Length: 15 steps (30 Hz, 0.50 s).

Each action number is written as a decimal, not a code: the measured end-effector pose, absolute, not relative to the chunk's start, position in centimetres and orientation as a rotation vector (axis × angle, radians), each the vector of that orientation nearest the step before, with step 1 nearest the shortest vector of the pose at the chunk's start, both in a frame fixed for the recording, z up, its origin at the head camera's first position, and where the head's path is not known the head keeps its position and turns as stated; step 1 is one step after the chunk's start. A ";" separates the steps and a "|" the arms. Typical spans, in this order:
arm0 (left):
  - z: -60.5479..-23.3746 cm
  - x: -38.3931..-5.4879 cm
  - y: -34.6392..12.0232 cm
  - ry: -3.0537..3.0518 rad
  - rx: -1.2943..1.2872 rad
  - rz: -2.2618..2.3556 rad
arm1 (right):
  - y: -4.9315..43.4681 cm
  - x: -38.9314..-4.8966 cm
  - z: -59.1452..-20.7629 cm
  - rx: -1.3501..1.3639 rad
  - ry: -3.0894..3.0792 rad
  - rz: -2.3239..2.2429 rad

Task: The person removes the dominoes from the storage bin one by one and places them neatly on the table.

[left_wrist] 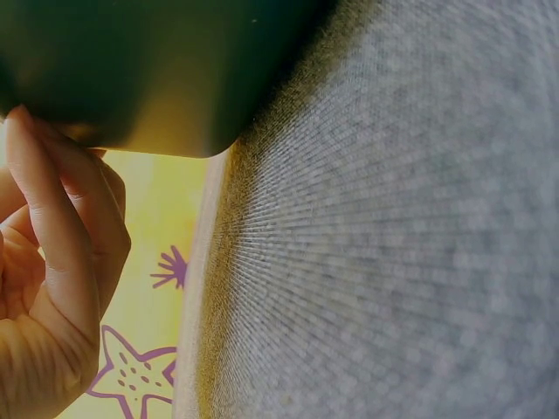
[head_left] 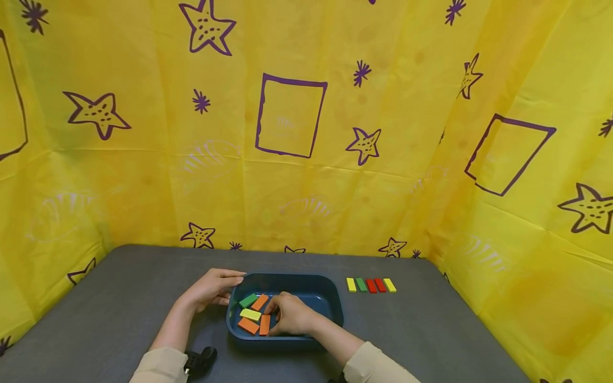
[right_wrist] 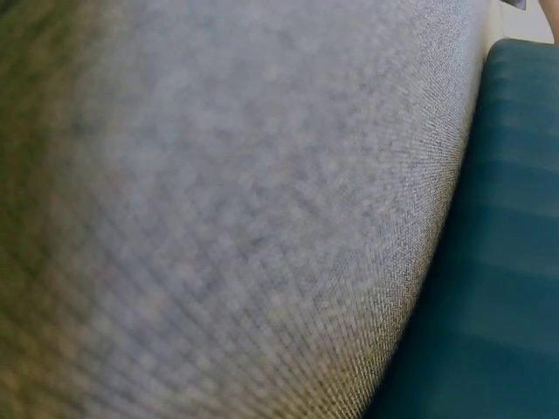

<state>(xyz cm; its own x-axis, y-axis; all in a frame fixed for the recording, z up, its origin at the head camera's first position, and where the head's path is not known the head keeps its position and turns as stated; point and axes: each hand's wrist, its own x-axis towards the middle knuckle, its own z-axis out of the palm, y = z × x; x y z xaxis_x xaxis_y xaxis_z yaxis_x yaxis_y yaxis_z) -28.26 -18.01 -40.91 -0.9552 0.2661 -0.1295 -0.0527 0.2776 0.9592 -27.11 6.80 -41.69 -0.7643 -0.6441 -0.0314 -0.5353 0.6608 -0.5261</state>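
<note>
A yellow fabric curtain with purple starfish and frames hangs behind and beside the dark grey cloth-topped worktop. On it stands a deep, round-cornered blue tray, apparently plastic: probably stiff, light and smooth, easiest to steady by a corner or rim. The left hand holds it at the far left corner, thumb at the rim and fingers bent against the outer wall.

The right hand reaches inside, its fingers narrow, seemingly pinching an upright-lying orange rectangular block between thumb and forefinger; whether the block is off the tray floor I cannot tell. It looks light, rigid and hardly fragile, though its flat faces may slip; opposite ends or long edges should give the surest hold.

Left of it in the tray lie a second orange block, a yellow block, a green block and a third orange block, all close together. Right of the tray, five similar blocks make a row: yellow, green, red, red, yellow.
</note>
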 end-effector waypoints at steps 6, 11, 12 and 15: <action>-41.0 -28.3 -18.0 2.282 0.193 1.734 | 6.9 -27.2 -41.6 -0.893 2.610 -0.872; -41.0 -28.3 -18.0 2.283 0.188 1.732 | 7.1 -27.4 -41.3 -0.779 2.525 -1.069; -41.0 -28.3 -18.0 2.283 0.188 1.732 | 7.1 -27.4 -41.2 -0.763 2.511 -1.099; -41.0 -28.3 -18.0 2.285 0.185 1.731 | 7.4 -27.5 -41.2 -0.712 2.465 -1.191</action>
